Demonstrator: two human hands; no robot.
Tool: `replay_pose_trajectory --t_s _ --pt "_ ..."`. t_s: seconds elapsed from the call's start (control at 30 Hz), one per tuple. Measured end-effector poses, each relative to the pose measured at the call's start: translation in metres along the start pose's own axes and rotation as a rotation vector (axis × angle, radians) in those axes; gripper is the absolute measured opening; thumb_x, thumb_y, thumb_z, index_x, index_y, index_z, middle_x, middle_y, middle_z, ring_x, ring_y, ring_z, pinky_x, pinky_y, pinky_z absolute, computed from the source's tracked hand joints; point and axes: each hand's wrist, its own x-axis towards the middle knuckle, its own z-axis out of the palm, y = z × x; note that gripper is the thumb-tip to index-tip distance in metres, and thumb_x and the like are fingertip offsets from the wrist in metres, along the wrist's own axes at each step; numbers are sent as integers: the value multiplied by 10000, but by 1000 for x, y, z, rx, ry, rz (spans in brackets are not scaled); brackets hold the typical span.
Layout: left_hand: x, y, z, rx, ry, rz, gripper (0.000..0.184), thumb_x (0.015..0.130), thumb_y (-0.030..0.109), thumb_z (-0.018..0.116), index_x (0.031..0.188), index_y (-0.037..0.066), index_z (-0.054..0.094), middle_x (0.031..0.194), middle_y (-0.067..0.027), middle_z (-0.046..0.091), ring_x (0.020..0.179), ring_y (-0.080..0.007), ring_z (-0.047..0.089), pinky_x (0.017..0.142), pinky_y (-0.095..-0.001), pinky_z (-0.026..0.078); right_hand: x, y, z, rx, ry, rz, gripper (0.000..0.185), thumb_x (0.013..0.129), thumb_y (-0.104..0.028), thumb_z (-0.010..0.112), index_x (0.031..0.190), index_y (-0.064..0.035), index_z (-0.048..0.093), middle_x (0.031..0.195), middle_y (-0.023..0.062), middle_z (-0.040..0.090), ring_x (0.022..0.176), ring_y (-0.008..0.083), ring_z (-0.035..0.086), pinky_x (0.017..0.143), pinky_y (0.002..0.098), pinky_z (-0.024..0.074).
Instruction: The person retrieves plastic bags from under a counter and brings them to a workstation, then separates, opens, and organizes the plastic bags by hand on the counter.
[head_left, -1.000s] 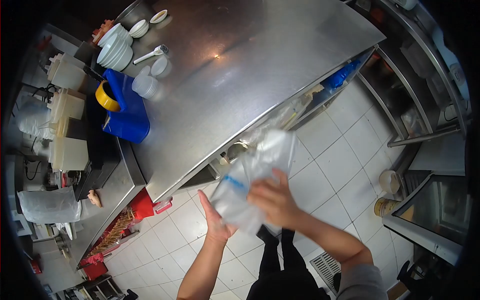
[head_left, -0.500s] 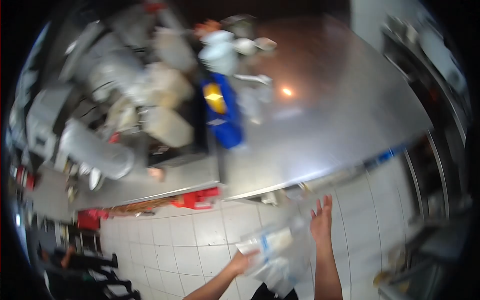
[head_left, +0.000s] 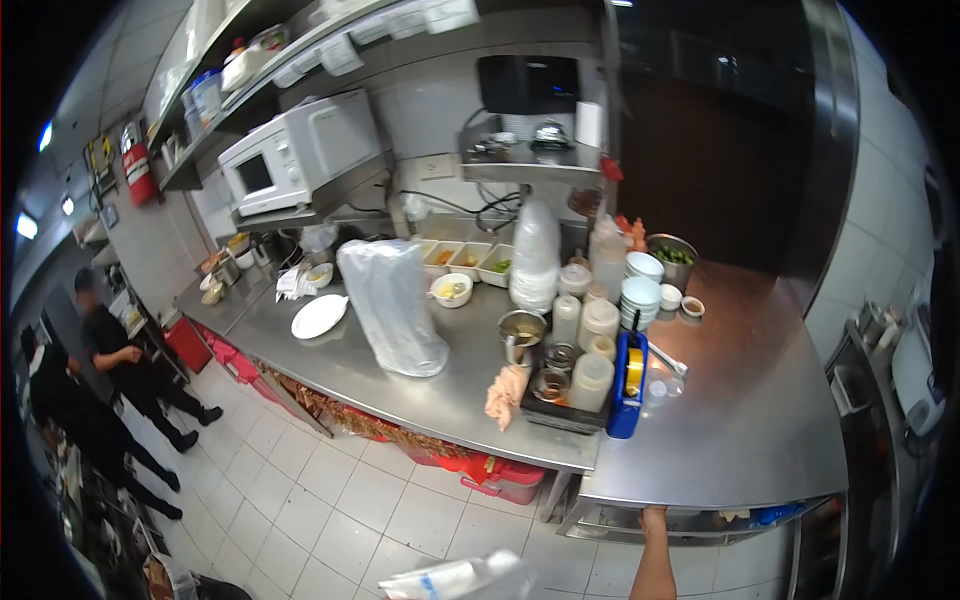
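My right hand [head_left: 655,518] reaches to the front edge of the open space under the steel counter [head_left: 730,460]; its fingers are hidden below the edge, so their grip cannot be seen. At the bottom of the view is a clear plastic bag [head_left: 465,578] with white and blue contents, blurred by motion. My left hand is out of the frame. Above my right hand, a blue tape dispenser [head_left: 628,385] with yellow tape stands on the counter, beside metal tongs [head_left: 668,358]. Inside the under-counter space lies something blue [head_left: 780,514].
Sauce bottles [head_left: 590,380] and jars crowd a black tray. Stacked pale bowls [head_left: 640,297], a wrapped stack [head_left: 393,310] and a white plate [head_left: 320,316] stand on the counter. A microwave [head_left: 300,155] sits above. Two people [head_left: 120,345] stand at the left. Red bins [head_left: 505,480] are below.
The view has tilted up and now takes in the wall and shelves. My right hand has gone from open in mid-air to the counter's under-edge. My left hand has left the view; the bag is lower.
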Motion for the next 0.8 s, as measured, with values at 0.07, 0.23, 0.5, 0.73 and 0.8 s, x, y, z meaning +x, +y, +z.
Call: replay_pose_trajectory --t_s 0.07,0.23,0.5,0.73,0.8 --pt "6 51 -20 -258 128 -58 301 799 100 590 1098 63 595 1123 -76 577 1032 -211 529 889 -360 428 -17 34 -3 -215 -45 -237 221 878 -292 497 1004 -114 532 778 6 554 672 144 520 503 297 440" --pt "35 164 -110 -522 311 102 347 809 65 577 1151 19 543 1064 -66 593 941 -154 574 818 -295 488 -182 75 -8 -472 -518 244 367 860 -259 523 1181 -82 527 1058 111 608 838 257 642 565 378 493" --pt "192 303 -274 -600 284 424 324 835 61 561 1155 31 523 1059 -77 593 890 -184 603 734 -295 524 -344 -36 224 -736 -1123 -582 333 814 -223 619 1075 -18 595 937 131 651 780 198 635 715 306 496" --pt "348 328 -381 169 1017 307 461 820 80 580 1228 -48 405 1157 -185 507 1070 -291 507 914 -386 413 -383 -230 326 -648 -639 -988 344 764 -107 601 1090 -1 569 973 178 593 875 300 566 746 366 454" --pt "318 343 -353 365 1206 603 451 805 58 571 1213 -40 405 1130 -196 498 1079 -308 483 933 -393 374 -359 -262 331 -800 -190 -1062 356 762 -91 585 1090 42 543 1036 219 550 1014 373 506 870 410 418"
